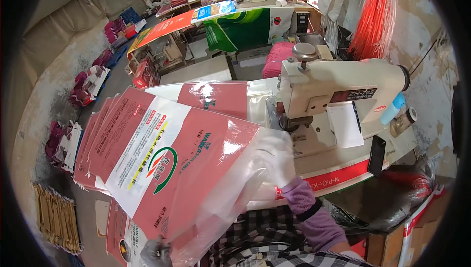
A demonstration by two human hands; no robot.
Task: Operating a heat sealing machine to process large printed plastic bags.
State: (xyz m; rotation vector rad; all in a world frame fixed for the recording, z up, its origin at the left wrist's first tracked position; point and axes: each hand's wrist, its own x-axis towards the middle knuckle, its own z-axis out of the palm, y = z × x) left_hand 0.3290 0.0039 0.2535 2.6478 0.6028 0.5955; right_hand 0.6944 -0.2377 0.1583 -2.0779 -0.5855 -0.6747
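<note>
Lengthwise aslant, the red-white sack (189, 171)

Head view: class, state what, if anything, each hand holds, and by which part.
The red-and-white bag: the left hand grips its lower corner; the right hand is at its right corner, exact grip blurred.

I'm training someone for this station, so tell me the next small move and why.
Probably pull the translucent edge of the red-and-white bag straight. It looks wavy and loose; the right hand holds its upper end near the sewing machine, while the left hand is at the lower end, so together they could tighten it.
</note>
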